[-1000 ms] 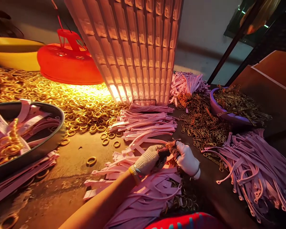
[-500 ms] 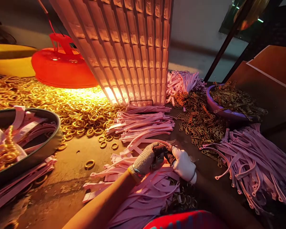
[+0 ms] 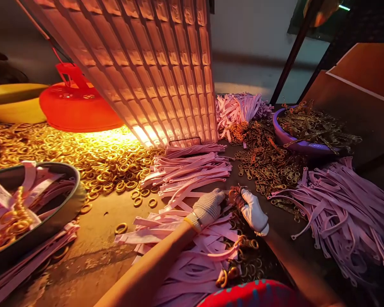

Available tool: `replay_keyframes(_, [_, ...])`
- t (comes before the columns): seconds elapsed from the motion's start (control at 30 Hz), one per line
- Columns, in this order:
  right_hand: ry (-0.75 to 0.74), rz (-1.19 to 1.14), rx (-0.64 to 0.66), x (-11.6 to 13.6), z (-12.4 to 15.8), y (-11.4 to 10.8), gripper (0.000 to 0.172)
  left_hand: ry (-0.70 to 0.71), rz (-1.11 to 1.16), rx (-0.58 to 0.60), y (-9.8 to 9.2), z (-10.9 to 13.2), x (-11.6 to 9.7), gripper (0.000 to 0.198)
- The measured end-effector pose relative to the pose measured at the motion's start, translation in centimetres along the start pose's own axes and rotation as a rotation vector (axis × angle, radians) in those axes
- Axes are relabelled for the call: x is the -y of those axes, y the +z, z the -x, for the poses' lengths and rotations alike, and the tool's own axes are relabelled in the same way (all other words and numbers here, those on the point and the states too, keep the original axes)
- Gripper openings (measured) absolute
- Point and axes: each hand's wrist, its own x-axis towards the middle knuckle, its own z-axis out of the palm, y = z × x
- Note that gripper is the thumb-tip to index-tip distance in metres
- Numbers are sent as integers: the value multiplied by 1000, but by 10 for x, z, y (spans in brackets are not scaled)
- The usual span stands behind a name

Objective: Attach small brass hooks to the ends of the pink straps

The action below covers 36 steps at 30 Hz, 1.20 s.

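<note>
My left hand [image 3: 208, 209], in a knitted glove with dots, is over the near pile of pink straps [image 3: 182, 273]. Its fingers are closed, and whatever they pinch is hidden. Beside it my right hand [image 3: 254, 211] wears a white glove with dark finger coverings. Its fingers are also bent shut, nearly meeting the left fingertips, around something too small to make out. Below the hands lies a pink strap [image 3: 225, 254] with a gold metal clasp [image 3: 248, 242] at one end. Gold rings [image 3: 222, 279] lie just nearer to me.
Gold rings [image 3: 109, 166] are heaped beneath a red lamp [image 3: 80, 108]. A ribbed panel [image 3: 166, 85] leans over the table. Metal clasps [image 3: 269, 170] spread beside a purple bowl [image 3: 284, 136]. More pink straps [image 3: 342, 213] lie right; a dark basin [image 3: 78, 187] stands left.
My hands have drawn slightly apart and the right has turned. A pink strap with gold hardware now shows below them. The view has shifted a little.
</note>
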Motion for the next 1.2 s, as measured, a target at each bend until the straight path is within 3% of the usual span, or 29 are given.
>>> replay_keyframes(0.1, [-101,68,77,17,-2,-4,39,-111,280,-14,-11,16,4,32])
replay_keyframes(0.23, [-151,299,287,46,-5,-2,48,-369,1078,62,-13,40,9,40])
replay_keyframes(0.37, [-72,754,459,70,-9,16,34,-371,1362,-12,-3,51,7,41])
replay_keyframes(0.43, [-56,955,490,77,-9,23,29,-344,1333,-5,-3,53,5,42])
replay_keyframes(0.53, [-71,1131,496,78,-8,30,27,-285,1108,29,-7,52,2,37])
replay_keyframes(0.63, [-63,1183,505,71,-5,30,26,-158,758,-13,-11,50,2,31])
replay_keyframes(0.7, [-41,1155,511,67,-3,28,28,-109,648,-15,-10,49,5,29])
replay_keyframes(0.83, [-56,1094,569,66,-5,19,32,-157,793,79,-3,50,15,34])
replay_keyframes(0.97, [-106,1052,652,64,-10,11,29,-220,879,79,2,52,23,34])
replay_keyframes(1.2, [-234,994,741,55,-8,15,30,-153,951,76,-2,51,10,22])
